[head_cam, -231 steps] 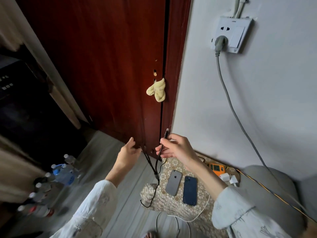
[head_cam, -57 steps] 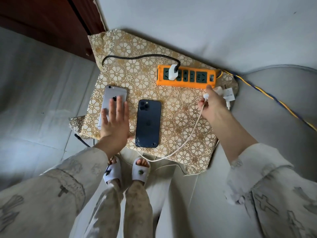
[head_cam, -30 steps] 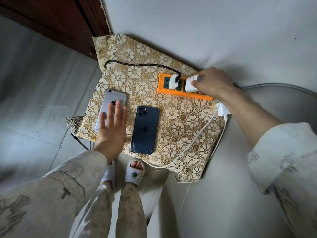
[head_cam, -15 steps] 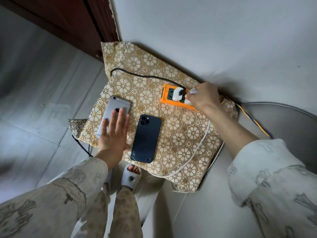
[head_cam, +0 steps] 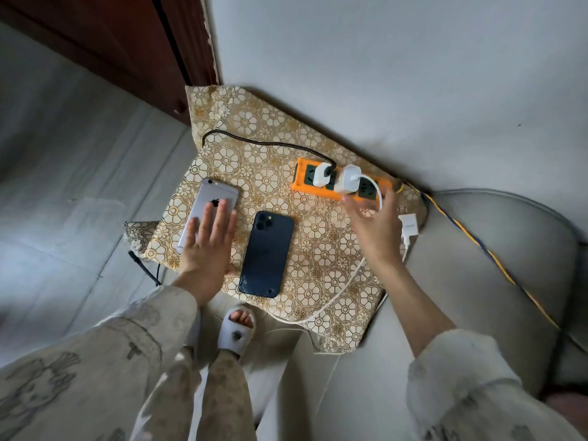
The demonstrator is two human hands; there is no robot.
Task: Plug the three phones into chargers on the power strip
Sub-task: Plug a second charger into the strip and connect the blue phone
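Second white charger cube [head_cam: 349, 182] now seated in orange plastic power strip [head_cam: 342, 183] beside first; half second ago right hand [head_cam: 375, 229] gripped it. Right grip released, fingers spread, empty. Left hand [head_cam: 208, 246] flat on silver phone [head_cam: 211, 206]. Dark blue phone [head_cam: 266, 254] alongside on floral-cloth table [head_cam: 318, 249]; third phone unseen. Phones unconnected.

**Around the charging spot**

A gold floral cloth [head_cam: 321, 249] is spread where the grey floor [head_cam: 70, 192] meets the pale wall [head_cam: 397, 74]. A dark red door [head_cam: 127, 43] stands at upper left. A grey cushion [head_cam: 496, 265] lies at right, a slipper [head_cam: 234, 334] below.
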